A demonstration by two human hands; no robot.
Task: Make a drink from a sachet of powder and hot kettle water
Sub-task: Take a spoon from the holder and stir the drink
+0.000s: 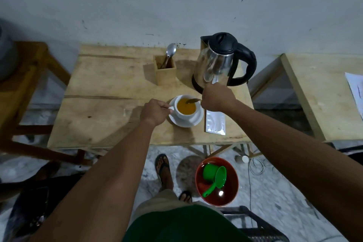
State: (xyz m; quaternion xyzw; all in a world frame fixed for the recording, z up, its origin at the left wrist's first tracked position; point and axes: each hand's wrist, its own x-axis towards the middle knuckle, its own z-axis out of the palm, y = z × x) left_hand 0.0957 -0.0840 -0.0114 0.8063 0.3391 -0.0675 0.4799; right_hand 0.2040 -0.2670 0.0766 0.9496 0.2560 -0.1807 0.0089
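Observation:
A white cup (pixel 181 116) full of orange-brown drink (pixel 186 107) stands on a white saucer (pixel 188 124) on the wooden table (pixel 110 104). My left hand (pixel 154 112) pinches the cup's handle on its left side. My right hand (pixel 217 97) grips a metal spoon (pixel 193 101) whose bowl sits over the drink at the cup's right rim. A silver sachet (pixel 215 122) lies flat just right of the saucer. The steel kettle (pixel 220 61) with black lid and handle stands behind my right hand.
A wooden holder (pixel 165 69) with a spoon (pixel 170 51) stands left of the kettle. On the floor below are a red basin (pixel 217 181) with green scoops, my sandalled feet, and cables. A second wooden table (pixel 322 96) is at right, a wooden stool at left.

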